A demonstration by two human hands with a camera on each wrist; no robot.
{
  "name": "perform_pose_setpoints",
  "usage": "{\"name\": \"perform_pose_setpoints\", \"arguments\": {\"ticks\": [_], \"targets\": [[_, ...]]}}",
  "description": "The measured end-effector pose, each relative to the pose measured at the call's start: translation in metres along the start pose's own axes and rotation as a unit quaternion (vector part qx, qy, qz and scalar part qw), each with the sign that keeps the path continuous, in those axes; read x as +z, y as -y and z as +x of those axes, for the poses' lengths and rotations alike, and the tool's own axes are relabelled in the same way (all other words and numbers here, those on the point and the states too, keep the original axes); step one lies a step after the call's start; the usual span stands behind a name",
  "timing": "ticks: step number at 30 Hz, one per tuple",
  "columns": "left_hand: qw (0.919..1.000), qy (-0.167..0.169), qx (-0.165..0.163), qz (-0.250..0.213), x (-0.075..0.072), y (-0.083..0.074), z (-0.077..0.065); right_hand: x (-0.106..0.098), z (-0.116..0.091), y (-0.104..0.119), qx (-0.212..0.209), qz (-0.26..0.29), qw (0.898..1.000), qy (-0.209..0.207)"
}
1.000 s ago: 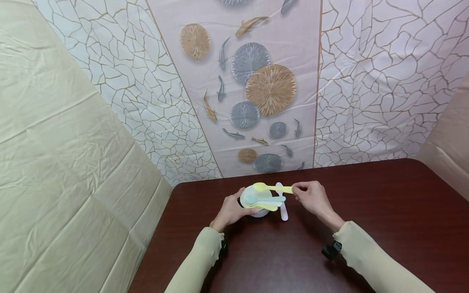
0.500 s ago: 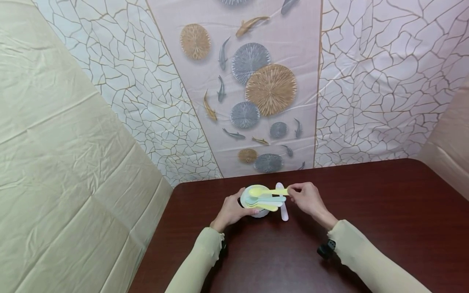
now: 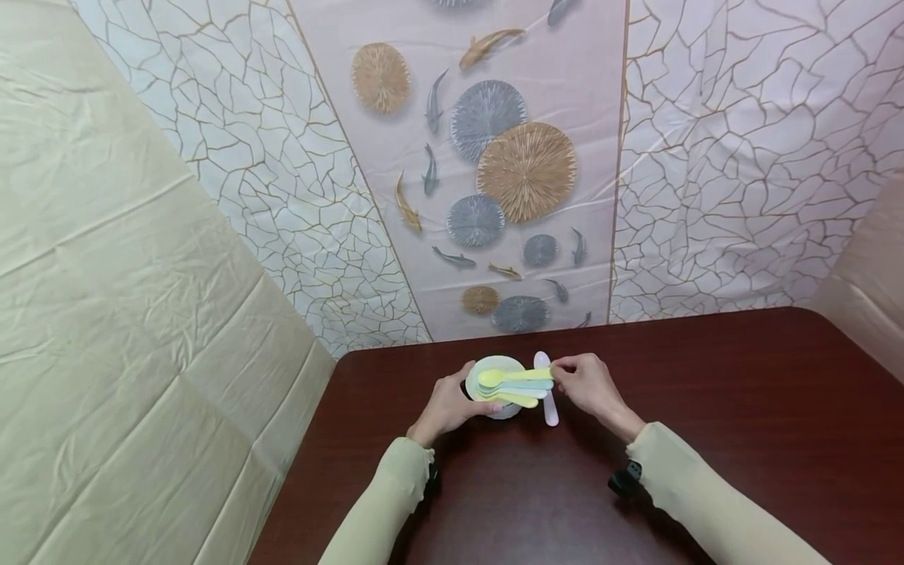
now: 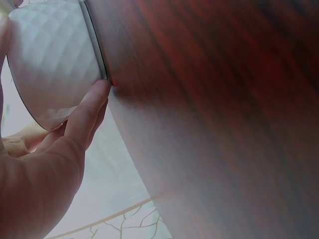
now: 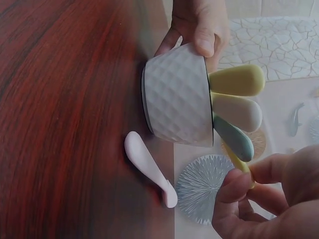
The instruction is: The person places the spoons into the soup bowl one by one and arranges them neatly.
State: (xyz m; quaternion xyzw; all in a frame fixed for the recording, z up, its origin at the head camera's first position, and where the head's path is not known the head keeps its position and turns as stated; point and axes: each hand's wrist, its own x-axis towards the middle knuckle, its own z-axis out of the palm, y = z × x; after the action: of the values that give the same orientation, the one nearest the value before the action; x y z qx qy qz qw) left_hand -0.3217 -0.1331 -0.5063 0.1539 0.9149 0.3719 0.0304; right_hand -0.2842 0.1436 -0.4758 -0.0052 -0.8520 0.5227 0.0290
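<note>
A white bowl [image 5: 177, 97] with a diamond-quilted outside stands on the table, seen side-on in the right wrist view. My left hand [image 3: 446, 404] holds it from the left, thumb at the rim and fingers round the wall. My right hand [image 3: 588, 384] pinches the handle end of a yellow spoon [image 3: 523, 376], whose head lies over the bowl. Beside it, handles of a mint-green spoon [image 5: 233, 137], a white spoon [image 5: 237, 112] and another yellow spoon [image 5: 237, 80] stick out over the rim. The spoon heads inside are hidden in both wrist views.
A pale pink spoon [image 5: 149, 162] lies on the dark red-brown table [image 3: 523, 494], just right of the bowl. Behind the table's far edge hangs a patterned cloth [image 3: 749, 173]; a beige quilted cloth [image 3: 141, 314] hangs at the left.
My right hand has moved left and slightly nearer, bringing the yellow spoon from above the bowl's far rim down beside the mint-green one. My left hand keeps its hold on the bowl.
</note>
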Motion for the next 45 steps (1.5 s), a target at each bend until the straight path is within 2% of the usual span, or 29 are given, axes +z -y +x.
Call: {"name": "perform_pose_setpoints", "arguments": {"ticks": [21,28,45], "targets": [[1.0,-0.003,0.003,0.0,0.0,0.0,0.001,0.007,0.006,-0.006,0.012,-0.009,1.0,0.009],[0.9999,-0.007,0.006,-0.006,0.0,0.0,0.0,0.008,0.003,-0.007,0.029,0.012,0.999,0.015],[1.0,-0.005,-0.006,0.003,0.001,0.0,0.0,-0.001,-0.007,-0.013,0.049,0.069,0.996,-0.008]]}}
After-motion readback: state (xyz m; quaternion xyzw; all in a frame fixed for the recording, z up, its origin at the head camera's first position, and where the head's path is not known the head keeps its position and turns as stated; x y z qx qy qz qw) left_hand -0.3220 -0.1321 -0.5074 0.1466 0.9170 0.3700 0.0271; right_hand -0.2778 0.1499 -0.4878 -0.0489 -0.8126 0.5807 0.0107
